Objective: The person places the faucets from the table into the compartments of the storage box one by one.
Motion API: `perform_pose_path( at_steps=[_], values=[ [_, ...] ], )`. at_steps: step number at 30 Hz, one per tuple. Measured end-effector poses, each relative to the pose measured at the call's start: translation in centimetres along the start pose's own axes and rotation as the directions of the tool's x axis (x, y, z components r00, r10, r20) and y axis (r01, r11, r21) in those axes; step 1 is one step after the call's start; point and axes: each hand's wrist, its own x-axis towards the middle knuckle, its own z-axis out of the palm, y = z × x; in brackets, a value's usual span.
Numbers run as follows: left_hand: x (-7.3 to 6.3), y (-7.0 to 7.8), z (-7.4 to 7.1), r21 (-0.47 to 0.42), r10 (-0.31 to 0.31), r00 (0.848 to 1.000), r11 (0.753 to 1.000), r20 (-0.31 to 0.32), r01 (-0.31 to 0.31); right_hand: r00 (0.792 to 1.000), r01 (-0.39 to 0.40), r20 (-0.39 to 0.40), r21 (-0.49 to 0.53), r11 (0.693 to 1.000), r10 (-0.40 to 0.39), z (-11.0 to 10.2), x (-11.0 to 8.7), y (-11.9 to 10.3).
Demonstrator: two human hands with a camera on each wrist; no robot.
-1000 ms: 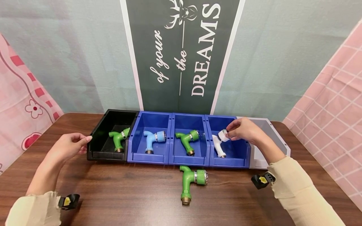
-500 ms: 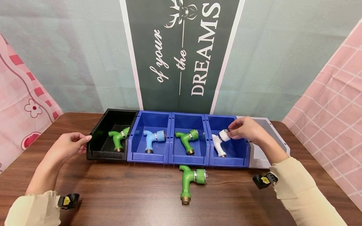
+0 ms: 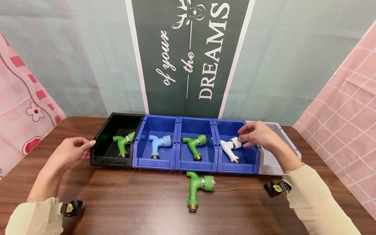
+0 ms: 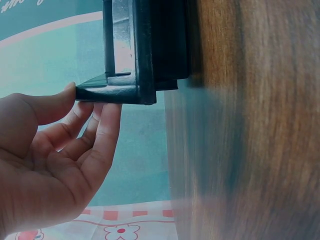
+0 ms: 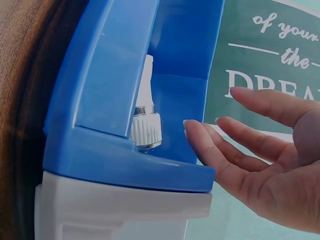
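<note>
My left hand (image 3: 71, 150) is at the outer left side of the black bin (image 4: 131, 90), thumb on the rim and fingertips against the outer wall. A green tap (image 3: 121, 145) lies in that bin. My right hand (image 3: 258, 135) hovers over the rightmost blue bin (image 3: 238, 168), fingers spread and apart from the white tap (image 3: 230, 148). In the right wrist view, a gap shows between those fingertips and the ribbed white knob (image 5: 146, 131). The white tap lies in the blue bin, its brass threaded end toward the front.
A light blue tap (image 3: 158, 145) and a green tap (image 3: 194, 147) lie in the other two blue bins. A grey-white bin (image 3: 280, 130) ends the row on the right. Another green tap (image 3: 194, 192) lies on the wooden table (image 3: 132, 202) in front.
The white tap has tipped over and settled in the rightmost blue bin. My right hand has let go of its knob, fingers spreading. My left hand stays at the black bin.
</note>
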Motion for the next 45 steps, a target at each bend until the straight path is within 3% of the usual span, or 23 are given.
perform_pose_path(
  at_steps=[17,45],
  values=[
    [0.0,0.0,0.0,-0.018,0.008,1.000,1.000,-0.005,-0.008,1.000,0.015,0.021,-0.035,0.999,-0.015,0.1,-1.1,-0.2],
    [-0.1,0.0,0.0,-0.004,-0.011,1.000,1.000,0.000,0.011,0.993,0.059,0.096,0.046,0.997,-0.063,2.1,-3.7,-0.3]
  ],
)
